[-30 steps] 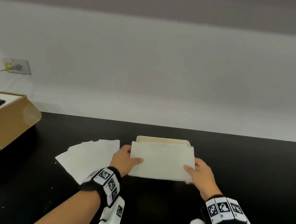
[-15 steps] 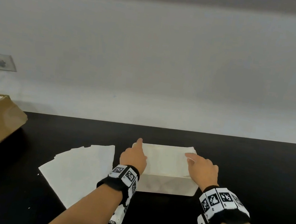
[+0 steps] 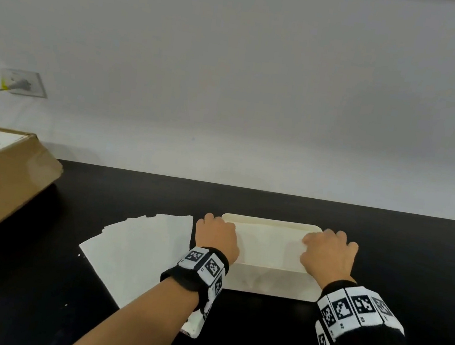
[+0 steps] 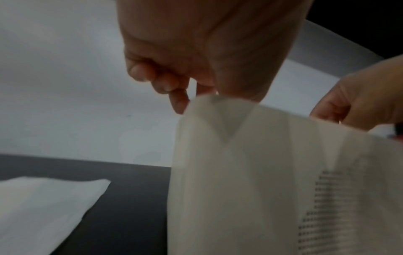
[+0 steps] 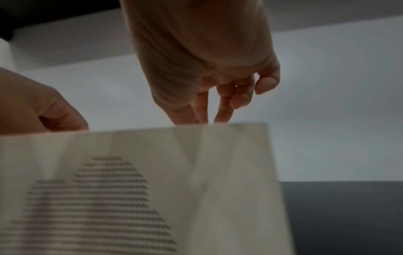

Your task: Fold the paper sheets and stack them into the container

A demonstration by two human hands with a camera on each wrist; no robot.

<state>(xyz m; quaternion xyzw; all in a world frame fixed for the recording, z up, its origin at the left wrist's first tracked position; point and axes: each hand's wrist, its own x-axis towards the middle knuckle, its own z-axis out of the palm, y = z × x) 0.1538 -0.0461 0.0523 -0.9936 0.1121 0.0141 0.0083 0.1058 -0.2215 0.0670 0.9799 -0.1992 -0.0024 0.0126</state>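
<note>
A cream container [image 3: 272, 282] with a perforated front wall [image 5: 122, 198] stands on the black table [image 3: 410, 268]. Inside it lies a folded paper sheet [image 3: 269, 244]. My left hand [image 3: 216, 234] is at the container's left end, with its fingers [image 4: 174, 86] loosely curled beside the corner and holding nothing. My right hand [image 3: 328, 252] is over the right end. Its fingers [image 5: 218, 103] point down behind the rim toward the paper, and their tips are hidden. A fan of several unfolded sheets [image 3: 140, 253] lies flat left of the container.
An open cardboard box [image 3: 1, 186] with dark items inside sits at the table's far left. A wall outlet [image 3: 24, 83] with a plugged cable is above it. The white wall runs along the table's back edge.
Both hands carried the folded sheet over the container, laid it inside and let go. They then slid outward to the container's two ends.
</note>
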